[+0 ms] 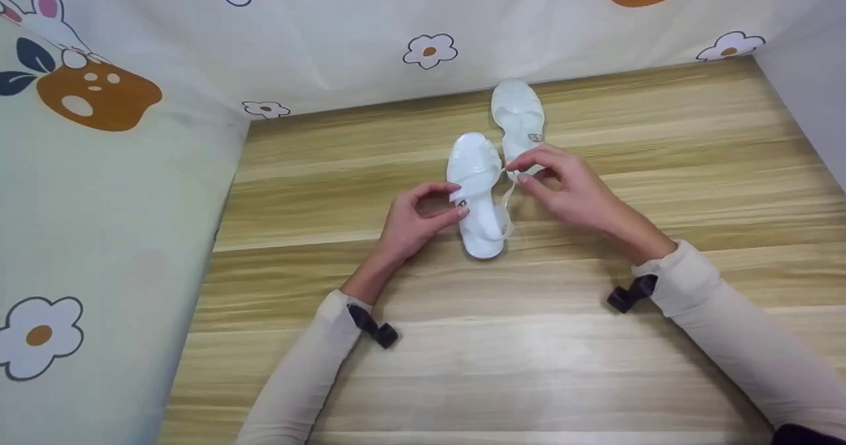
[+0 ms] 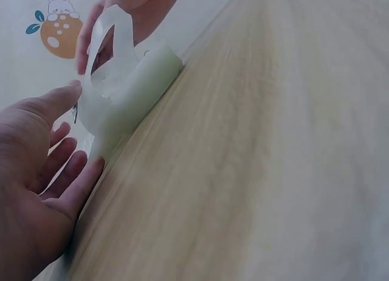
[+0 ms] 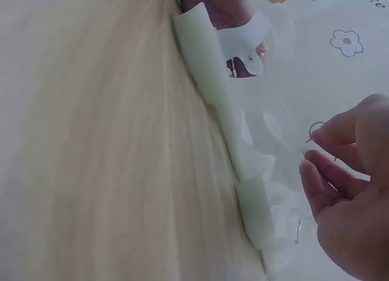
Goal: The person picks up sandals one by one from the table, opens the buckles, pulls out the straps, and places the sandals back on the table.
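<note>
A white, translucent jelly sandal [image 1: 476,180] lies on the wooden surface with its toe pointing away from me. At its left side, my left hand [image 1: 413,220] holds it by the edge near the cross strap, thumb and forefinger apart on it. From the right, my right hand [image 1: 578,190] pinches the thin ankle strap [image 1: 507,197] beside the sandal, thumb and fingertips close together. The strap's pinched end is mostly hidden by the fingers. A matching sandal [image 1: 519,121] lies just beyond, its heel partly behind my right hand. In the left wrist view, the strap loop [image 2: 124,41] stands up.
Wood-grain board [image 1: 370,167] spreads around the sandals. A pale curtain [image 1: 344,41] with printed flowers rises along the back, close to the far sandal's toe. Another printed panel [image 1: 132,220] borders the left side, and a plain pale wall [image 1: 809,68] the right.
</note>
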`<state>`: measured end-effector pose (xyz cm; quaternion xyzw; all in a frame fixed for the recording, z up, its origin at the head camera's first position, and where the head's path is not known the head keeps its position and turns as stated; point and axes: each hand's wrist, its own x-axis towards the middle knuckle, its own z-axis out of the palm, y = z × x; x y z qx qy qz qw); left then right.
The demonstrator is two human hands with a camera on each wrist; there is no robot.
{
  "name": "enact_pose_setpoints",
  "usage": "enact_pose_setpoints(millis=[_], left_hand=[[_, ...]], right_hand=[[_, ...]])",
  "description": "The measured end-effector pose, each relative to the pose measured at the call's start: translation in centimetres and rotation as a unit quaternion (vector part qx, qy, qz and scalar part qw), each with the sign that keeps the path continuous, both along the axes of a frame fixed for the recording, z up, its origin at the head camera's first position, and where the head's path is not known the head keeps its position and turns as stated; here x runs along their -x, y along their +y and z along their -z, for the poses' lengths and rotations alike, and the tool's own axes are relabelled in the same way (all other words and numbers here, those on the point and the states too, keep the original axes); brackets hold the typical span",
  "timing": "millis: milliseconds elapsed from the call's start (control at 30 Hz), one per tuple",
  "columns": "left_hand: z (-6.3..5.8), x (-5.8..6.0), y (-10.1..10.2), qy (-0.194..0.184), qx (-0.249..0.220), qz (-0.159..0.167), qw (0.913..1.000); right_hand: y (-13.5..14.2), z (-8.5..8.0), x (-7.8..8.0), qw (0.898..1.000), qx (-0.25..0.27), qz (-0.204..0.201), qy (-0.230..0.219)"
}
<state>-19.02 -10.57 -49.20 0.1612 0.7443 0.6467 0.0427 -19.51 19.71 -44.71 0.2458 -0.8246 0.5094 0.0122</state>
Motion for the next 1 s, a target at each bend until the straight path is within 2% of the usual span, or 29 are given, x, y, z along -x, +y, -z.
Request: enact_pose_setpoints(millis=[100,300,467,700,1000], left_hand=[[0.1,-0.1,0.1,-0.011,-0.023,0.011,0.9996],[0.1,0.0,0.3,0.020,0.015,-0.007,0.9996],[0.0,0.0,0.4,0.011,0.032,-0.011,0.9993],[-0.1,-0.2,0.4,-0.020,0.031,-0.034,0.9988],[-0.7,-0.8,1.2,-0.036,0.041,-0.047,0.9975]], right_hand=[[0.4,0.4,-0.5,1.000,0.000,0.002,-0.012],[0.6,0.7,-1.2,0.997,-0.023,-0.009,-0.070],[0.0,1.1,-1.3,0.993,-0.045,-0.032,-0.105],[-1.0,1.5,-1.8,0.988,-0.071,-0.067,-0.117],[-1.9,2.0,-2.1,0.986,-0.042,-0.100,-0.123]])
